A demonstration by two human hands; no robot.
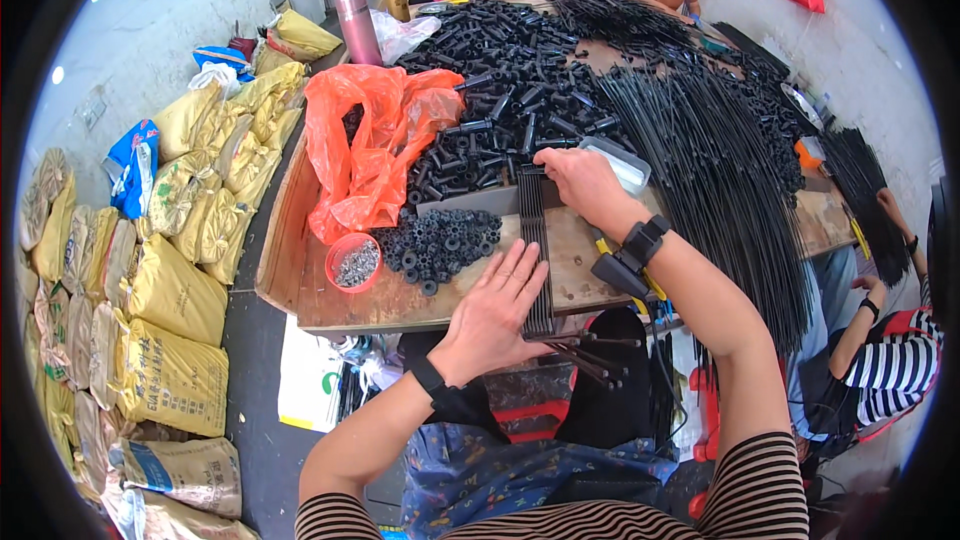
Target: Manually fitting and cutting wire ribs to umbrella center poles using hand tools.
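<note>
A row of thin black rods [535, 240] lies side by side on the wooden table [590, 280], running toward its front edge. My left hand [495, 315] is open, its fingers stretched flat along the left side of the rods. Below its thumb, several rod ends [600, 362] with small tips fan out past the table edge. At the far end of the row my right hand [582, 183] is closed in a pinch; what sits between its fingertips is too small to make out. Left of the rods is a pile of black rings [440, 243], beside a pink bowl [335, 278] of small silvery pieces.
A large heap of black tubular parts [510, 90] covers the table's middle. Long black rods [700, 170] lie at the right, near a clear plastic box [622, 165] and yellow-handled tool [620, 270]. An orange bag [375, 140] lies left. Other people sit around; yellow sacks [175, 290] line the wall.
</note>
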